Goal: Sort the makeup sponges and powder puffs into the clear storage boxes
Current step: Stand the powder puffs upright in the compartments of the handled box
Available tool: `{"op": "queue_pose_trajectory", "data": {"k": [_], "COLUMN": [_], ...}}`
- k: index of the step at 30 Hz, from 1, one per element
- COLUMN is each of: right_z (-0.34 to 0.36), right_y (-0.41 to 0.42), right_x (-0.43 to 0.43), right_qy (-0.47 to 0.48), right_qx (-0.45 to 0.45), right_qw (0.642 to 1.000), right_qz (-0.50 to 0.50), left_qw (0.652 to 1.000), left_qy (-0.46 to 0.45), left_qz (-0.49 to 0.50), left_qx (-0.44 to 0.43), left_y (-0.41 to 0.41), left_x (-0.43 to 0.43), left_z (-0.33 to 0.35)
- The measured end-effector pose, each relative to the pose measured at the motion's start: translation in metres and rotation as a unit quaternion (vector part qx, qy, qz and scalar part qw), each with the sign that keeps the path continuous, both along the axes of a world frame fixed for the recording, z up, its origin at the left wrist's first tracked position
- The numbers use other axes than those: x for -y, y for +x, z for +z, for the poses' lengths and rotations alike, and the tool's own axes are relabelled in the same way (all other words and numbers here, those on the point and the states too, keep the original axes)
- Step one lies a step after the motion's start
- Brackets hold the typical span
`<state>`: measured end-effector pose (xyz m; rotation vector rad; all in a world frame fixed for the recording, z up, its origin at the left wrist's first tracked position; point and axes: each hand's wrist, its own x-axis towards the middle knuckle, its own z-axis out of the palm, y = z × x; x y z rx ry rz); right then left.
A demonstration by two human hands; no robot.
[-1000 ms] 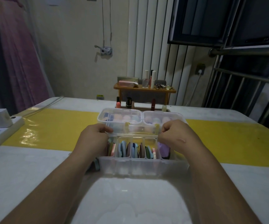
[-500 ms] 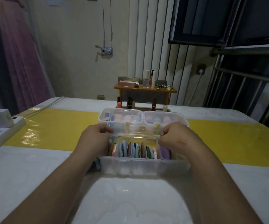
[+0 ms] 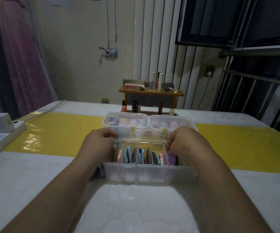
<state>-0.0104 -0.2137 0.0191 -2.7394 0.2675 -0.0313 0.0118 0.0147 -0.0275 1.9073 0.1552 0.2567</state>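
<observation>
white table with a yellow band across it. a pale wall, a pink curtain at left, a dark window and metal rails at right. a small wooden shelf of cosmetics stands past the far edge, and a power strip lies far left.

my left hand and right hand are both curled, each pinching one end of the clear lid, which is tilted over the near box.

two boxes, near one open, far box closed and just behind it. puffs stand on edge in the near box's compartments, packed too tight to count. sponges show blurred through the far box's two lid panels. one teal piece lies on the table at the near box's left corner.
</observation>
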Motion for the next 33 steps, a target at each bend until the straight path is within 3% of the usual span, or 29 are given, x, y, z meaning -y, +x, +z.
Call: {"op": "queue_pose_trajectory", "data": {"k": [10,18,27,33], "right_z": [0.004,-0.001,-0.007,-0.011], "right_y": [-0.009,-0.006,-0.009,-0.01], "right_x": [-0.006,-0.003,-0.018,-0.027], "right_qy": [-0.026,0.031,0.071,0.075], "right_qx": [-0.012,0.064,0.116,0.112], "right_qw": [0.999,0.997,0.985,0.984], "right_qz": [0.02,0.035,0.102,0.12], "left_qw": [0.999,0.998,0.953,0.914], "left_qy": [0.041,0.039,0.291,0.388], "left_qz": [0.01,0.045,0.017,0.014], "left_qx": [0.028,-0.004,-0.079,-0.115], "left_y": [-0.002,0.01,0.017,0.015], "left_x": [-0.009,-0.041,-0.047,-0.044], "left_z": [0.009,0.01,-0.004,-0.011]}}
